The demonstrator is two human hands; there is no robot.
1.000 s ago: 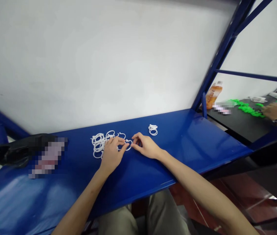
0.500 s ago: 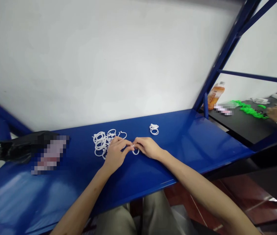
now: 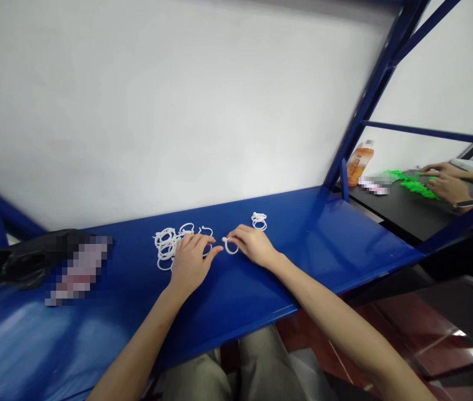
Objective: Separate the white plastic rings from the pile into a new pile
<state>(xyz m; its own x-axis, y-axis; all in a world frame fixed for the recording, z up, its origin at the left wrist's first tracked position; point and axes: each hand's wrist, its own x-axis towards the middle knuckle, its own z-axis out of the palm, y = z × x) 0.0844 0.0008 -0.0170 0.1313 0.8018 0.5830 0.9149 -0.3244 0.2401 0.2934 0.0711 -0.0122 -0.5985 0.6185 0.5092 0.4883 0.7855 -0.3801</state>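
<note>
Between the thumb and fingers of my right hand (image 3: 253,244) is a white ring (image 3: 232,247), which looks closed into a loop with a small knob at its top. My left hand (image 3: 193,255) is open, thumb and fingers apart, over the right side of a pile of white rings (image 3: 165,245); several of these show gaps in their loops. Part of the pile is hidden under that hand. A few more white rings (image 3: 259,221) lie in a small group beyond my right hand. Everything sits on a blue table (image 3: 228,301).
A black plastic bag (image 3: 23,259) and a blurred-out packet (image 3: 79,273) lie at the left. Blue frame posts (image 3: 370,94) rise on the right. Beyond them, a co-worker's hands (image 3: 449,186) are over green pieces (image 3: 418,186) on a dark table, near an orange drink bottle (image 3: 359,164).
My left hand has let go of the ring and moved left, its fingers opening. The ring stays in my right hand. The co-worker's hands have come further into view.
</note>
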